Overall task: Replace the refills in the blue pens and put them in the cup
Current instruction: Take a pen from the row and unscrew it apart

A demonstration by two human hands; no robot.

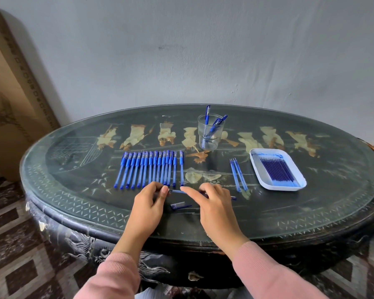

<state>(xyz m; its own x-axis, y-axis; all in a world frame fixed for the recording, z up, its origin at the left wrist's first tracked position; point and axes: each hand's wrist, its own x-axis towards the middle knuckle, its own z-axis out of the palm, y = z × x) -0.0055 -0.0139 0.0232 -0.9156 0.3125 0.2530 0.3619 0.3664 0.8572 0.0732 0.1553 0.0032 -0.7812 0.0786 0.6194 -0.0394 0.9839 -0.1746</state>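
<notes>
Item: 1 blue pen, uncapped, by the table's front edge — tip end pinched by the left hand, barrel gripped by the right hand. Cap laid nearer that edge. Pull judged best kept straight along the barrel, never bent. Cup stood toward the far edge, pens inside.

A dark lacquered oval table stands against a pale grey wall; cardboard box at nine o'clock, patterned floor at seven.
</notes>
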